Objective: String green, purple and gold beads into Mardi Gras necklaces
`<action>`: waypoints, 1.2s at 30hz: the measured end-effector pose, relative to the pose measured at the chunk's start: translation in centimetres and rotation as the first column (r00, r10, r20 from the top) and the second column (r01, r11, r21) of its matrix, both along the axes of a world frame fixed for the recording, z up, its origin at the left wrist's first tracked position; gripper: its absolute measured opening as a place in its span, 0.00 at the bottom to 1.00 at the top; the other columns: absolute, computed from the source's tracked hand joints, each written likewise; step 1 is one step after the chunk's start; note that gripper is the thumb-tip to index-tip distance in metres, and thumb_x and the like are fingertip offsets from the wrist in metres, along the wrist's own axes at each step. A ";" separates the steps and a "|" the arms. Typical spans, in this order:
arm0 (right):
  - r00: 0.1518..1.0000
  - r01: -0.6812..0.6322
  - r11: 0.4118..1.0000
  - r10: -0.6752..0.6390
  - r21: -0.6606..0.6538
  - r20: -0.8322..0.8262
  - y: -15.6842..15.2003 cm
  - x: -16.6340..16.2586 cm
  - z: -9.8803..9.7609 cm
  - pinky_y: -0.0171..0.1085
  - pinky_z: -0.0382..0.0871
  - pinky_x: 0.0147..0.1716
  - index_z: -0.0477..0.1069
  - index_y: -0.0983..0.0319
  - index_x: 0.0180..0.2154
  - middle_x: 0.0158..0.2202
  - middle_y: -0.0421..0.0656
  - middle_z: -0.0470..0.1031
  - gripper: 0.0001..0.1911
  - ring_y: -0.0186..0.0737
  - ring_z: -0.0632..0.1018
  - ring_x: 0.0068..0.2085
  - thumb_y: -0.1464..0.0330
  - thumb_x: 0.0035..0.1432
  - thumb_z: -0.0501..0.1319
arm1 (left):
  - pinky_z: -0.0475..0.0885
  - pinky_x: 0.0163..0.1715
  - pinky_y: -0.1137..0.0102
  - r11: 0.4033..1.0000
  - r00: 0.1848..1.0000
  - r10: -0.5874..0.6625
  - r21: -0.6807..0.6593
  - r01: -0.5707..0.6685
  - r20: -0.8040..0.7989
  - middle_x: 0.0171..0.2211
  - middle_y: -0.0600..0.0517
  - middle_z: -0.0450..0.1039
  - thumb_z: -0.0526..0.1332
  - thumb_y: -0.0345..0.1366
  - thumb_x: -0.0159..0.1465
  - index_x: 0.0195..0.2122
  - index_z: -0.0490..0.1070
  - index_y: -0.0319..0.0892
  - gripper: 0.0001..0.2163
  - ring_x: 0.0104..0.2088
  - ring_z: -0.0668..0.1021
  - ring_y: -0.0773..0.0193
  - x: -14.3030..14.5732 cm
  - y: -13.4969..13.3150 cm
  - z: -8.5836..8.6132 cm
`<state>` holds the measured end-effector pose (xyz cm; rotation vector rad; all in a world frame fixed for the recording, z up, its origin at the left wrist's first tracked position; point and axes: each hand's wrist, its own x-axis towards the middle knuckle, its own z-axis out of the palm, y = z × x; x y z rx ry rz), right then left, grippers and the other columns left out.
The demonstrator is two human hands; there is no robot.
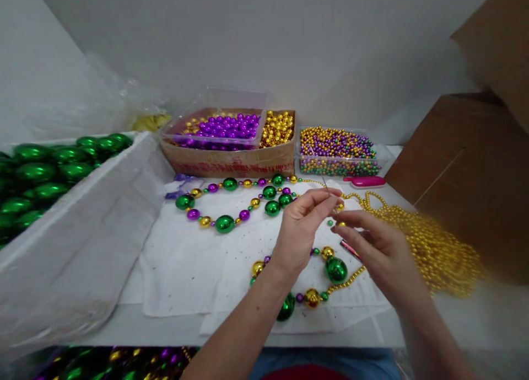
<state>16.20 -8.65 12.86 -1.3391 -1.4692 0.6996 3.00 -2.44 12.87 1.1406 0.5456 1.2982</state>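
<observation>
Pinching a needle (325, 183), left fingers (317, 194) face right fingers (356, 219) gripping a gold bead (341, 224).

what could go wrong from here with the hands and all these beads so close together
The thin needle-like tool pinched in the left hand could prick a finger, since the right hand works close by.

The heap of gold bead strands beside the right hand might snag or tangle.

The clear tub of small mixed beads has an open top, so a knock might spill it.
</observation>
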 end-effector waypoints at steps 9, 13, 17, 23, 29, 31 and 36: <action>0.998 -0.057 0.998 0.057 -0.034 0.013 1.4 0.9 -2.9 0.36 0.63 0.30 0.74 0.59 0.32 0.37 0.42 0.75 0.05 0.39 0.72 0.38 0.66 0.57 0.61 | 0.68 0.32 0.74 1.000 1.000 0.010 0.007 -0.010 -0.022 0.39 0.53 0.74 0.62 0.33 0.60 0.31 0.75 0.41 0.03 0.29 0.72 0.73 -0.4 0.4 -1.3; 0.949 -0.019 0.985 -0.036 -0.169 -0.313 1.4 1.1 -3.9 0.32 0.58 0.23 0.74 0.61 0.29 0.28 0.40 0.75 0.08 0.32 0.68 0.26 0.63 0.52 0.65 | 0.67 0.31 0.75 0.998 0.998 0.057 0.008 -0.056 -0.038 0.37 0.53 0.74 0.62 0.33 0.59 0.31 0.76 0.41 0.03 0.29 0.72 0.73 -0.3 0.3 -1.4; 0.766 -0.049 0.969 -0.119 -0.242 -0.631 1.1 1.5 -3.7 0.28 0.44 0.15 0.72 0.62 0.28 0.19 0.36 0.69 0.10 0.25 0.58 0.17 0.62 0.50 0.67 | 0.68 0.33 0.74 0.999 0.996 0.048 -0.011 -0.049 -0.077 0.38 0.52 0.75 0.61 0.36 0.60 0.35 0.75 0.42 0.06 0.30 0.73 0.71 -0.8 0.4 -2.0; 0.670 0.054 0.997 -0.076 -0.053 -0.738 1.0 3.4 -0.4 0.26 0.48 0.15 0.71 0.63 0.27 0.16 0.34 0.60 0.06 0.24 0.57 0.17 0.67 0.53 0.66 | 0.65 0.50 0.60 0.958 0.594 0.029 0.192 0.213 -0.804 0.47 0.48 0.72 0.62 0.37 0.59 0.47 0.71 0.44 0.15 0.48 0.71 0.56 -3.9 1.0 -7.9; 0.635 0.239 0.969 -0.107 0.063 -0.765 0.6 5.8 0.8 0.25 0.55 0.18 0.72 0.63 0.28 0.20 0.36 0.64 0.04 0.25 0.63 0.21 0.71 0.50 0.66 | 0.65 0.48 0.61 0.902 0.038 0.262 0.259 0.345 -0.964 0.45 0.47 0.70 0.56 0.35 0.62 0.47 0.71 0.43 0.13 0.46 0.70 0.55 -8.5 0.3 -13.0; 0.623 0.309 0.948 -0.148 0.068 -0.768 0.3 6.8 -0.4 0.25 0.55 0.18 0.72 0.63 0.27 0.20 0.36 0.64 0.05 0.26 0.63 0.21 0.71 0.48 0.67 | 0.65 0.46 0.62 0.907 -0.024 0.302 0.279 0.316 -0.953 0.42 0.48 0.70 0.54 0.37 0.64 0.43 0.72 0.43 0.11 0.44 0.70 0.56 -10.2 0.1 -12.7; 0.563 0.332 0.934 -0.307 -0.131 -0.767 -0.3 7.6 -6.5 0.25 0.55 0.15 0.70 0.62 0.27 0.18 0.34 0.65 0.11 0.25 0.63 0.19 0.67 0.44 0.71 | 0.64 0.46 0.62 0.929 -0.204 0.345 0.302 0.214 -0.916 0.42 0.45 0.70 0.53 0.37 0.64 0.42 0.72 0.40 0.11 0.45 0.70 0.55 -13.8 0.8 -12.1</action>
